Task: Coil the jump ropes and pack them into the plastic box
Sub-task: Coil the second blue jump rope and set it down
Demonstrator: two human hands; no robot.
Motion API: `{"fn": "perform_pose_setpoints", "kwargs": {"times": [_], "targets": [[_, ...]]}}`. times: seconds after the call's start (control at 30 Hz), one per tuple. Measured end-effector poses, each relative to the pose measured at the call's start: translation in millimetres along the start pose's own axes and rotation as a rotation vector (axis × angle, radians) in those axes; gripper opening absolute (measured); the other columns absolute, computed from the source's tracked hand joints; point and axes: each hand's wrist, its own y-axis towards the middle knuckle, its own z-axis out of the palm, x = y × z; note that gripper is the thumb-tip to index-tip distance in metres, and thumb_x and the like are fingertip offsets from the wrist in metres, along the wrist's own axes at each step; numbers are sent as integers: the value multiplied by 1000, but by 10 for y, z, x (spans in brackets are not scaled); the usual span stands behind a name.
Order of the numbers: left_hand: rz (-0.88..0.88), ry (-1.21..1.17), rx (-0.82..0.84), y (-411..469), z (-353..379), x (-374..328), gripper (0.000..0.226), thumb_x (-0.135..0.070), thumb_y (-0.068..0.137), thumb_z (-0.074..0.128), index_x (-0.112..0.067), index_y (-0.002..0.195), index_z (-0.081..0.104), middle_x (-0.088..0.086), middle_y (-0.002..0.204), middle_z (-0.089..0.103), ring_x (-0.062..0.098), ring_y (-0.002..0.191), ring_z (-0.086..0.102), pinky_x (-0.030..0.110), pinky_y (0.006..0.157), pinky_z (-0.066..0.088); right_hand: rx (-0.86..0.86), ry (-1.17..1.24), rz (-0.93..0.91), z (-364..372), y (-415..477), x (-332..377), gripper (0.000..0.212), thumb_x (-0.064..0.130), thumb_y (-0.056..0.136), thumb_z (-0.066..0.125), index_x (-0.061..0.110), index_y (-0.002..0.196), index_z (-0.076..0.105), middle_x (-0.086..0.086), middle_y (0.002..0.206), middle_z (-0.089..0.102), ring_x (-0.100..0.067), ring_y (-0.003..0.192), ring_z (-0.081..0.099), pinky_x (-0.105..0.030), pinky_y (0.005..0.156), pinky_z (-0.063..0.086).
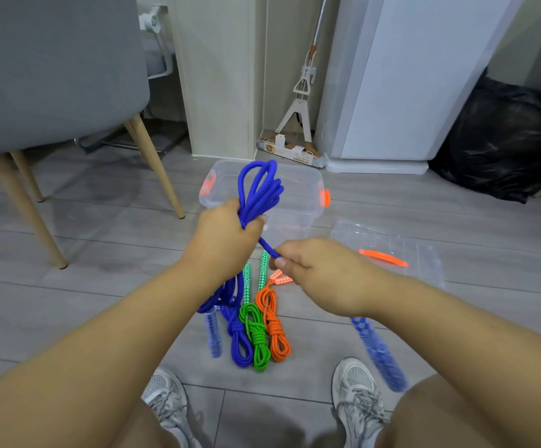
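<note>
My left hand [227,240] grips a bundle of blue jump rope [259,185] whose loops stick up in front of the clear plastic box [308,189]. A strand runs from that fist to my right hand [314,273], which pinches it. One blue handle [379,354] hangs blurred below my right wrist; the other handle [214,334] hangs under my left arm. On the floor lie three coiled ropes side by side: blue [238,341], green [256,337] and orange [275,328]. The box stands open with orange latches.
The clear lid [421,257] with an orange handle lies on the floor right of the box. A grey chair [52,76] stands at left, a mop [301,101] and white appliance behind, a black bag [501,137] at right. My shoes [356,396] are at the bottom.
</note>
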Motion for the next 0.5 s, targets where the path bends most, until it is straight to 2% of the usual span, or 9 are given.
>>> {"fn": "perform_pose_setpoints", "kwargs": {"times": [0.17, 0.3, 0.4, 0.5], "targets": [[-46, 108, 197, -41, 25, 40, 37, -41, 89, 56, -19, 65, 39, 1, 62, 45, 16, 55, 43, 28, 48, 30, 3, -39, -16, 48, -54, -45, 19, 26, 98, 39, 15, 86, 50, -1, 69, 48, -17, 63, 41, -31, 58, 32], [-33, 122, 306, -54, -10, 52, 32, -32, 86, 58, -19, 65, 38, 2, 64, 44, 18, 57, 42, 29, 51, 30, -37, -73, -58, 19, -69, -56, 16, 24, 98, 41, 17, 88, 51, 3, 69, 47, -12, 62, 42, -27, 55, 27], [-72, -47, 382, -52, -25, 35, 26, -30, 79, 57, -16, 66, 39, 4, 64, 45, 20, 56, 41, 31, 55, 35, -87, -11, -57, 1, -72, -68, 18, 27, 96, 44, 16, 88, 55, 5, 67, 47, -9, 61, 43, -28, 57, 29], [-179, -288, 379, -52, -34, -30, 20, -33, 65, 49, -15, 71, 42, 8, 70, 49, 23, 61, 46, 38, 63, 38, -132, 67, -36, -3, -66, -72, 22, 33, 93, 50, 13, 84, 54, 5, 63, 45, -10, 57, 41, -24, 53, 31]]}}
